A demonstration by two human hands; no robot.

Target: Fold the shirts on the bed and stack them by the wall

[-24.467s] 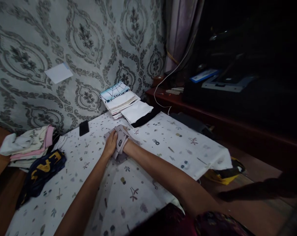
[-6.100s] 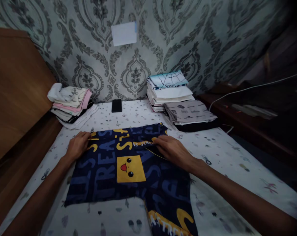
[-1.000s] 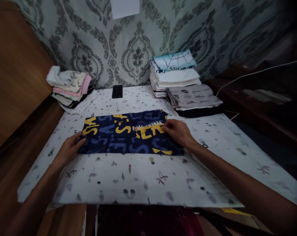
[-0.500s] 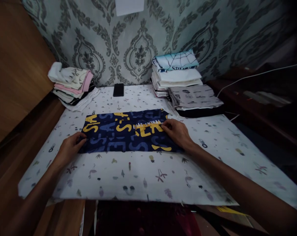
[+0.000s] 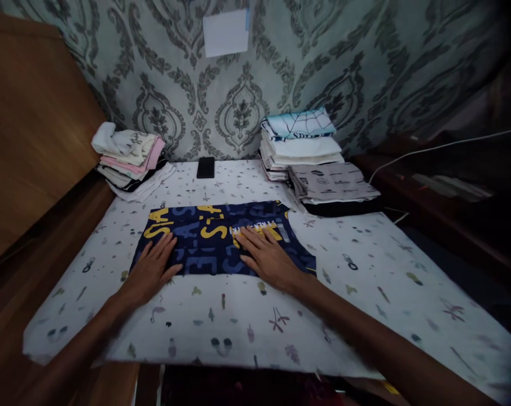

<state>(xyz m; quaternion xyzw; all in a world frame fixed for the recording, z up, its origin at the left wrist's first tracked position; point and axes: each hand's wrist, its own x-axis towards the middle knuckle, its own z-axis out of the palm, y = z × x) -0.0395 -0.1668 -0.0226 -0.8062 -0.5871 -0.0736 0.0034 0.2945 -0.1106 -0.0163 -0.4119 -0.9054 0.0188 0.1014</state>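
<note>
A folded navy garment (image 5: 205,248) with yellow and blue lettering lies flat on the cloth-covered table (image 5: 221,321). My left hand (image 5: 152,268) rests flat on its left end, fingers outstretched. On its right half lies my right hand (image 5: 266,256), also flat with fingers extended, beside a strip of white lettering. Each palm partly hides the print beneath it. Nothing is gripped in either hand.
At the back left stands a stack of folded clothes (image 5: 131,160). A dark phone-like object (image 5: 205,167) lies near the wall. Two piles stand at the back right, one topped by a web-print garment (image 5: 300,125), the other by a grey printed garment (image 5: 331,183).
Both hands have let go of the garment's edges and now lie flat on it. My right hand has moved left, my left hand slightly right. The camera view has tilted upward.
</note>
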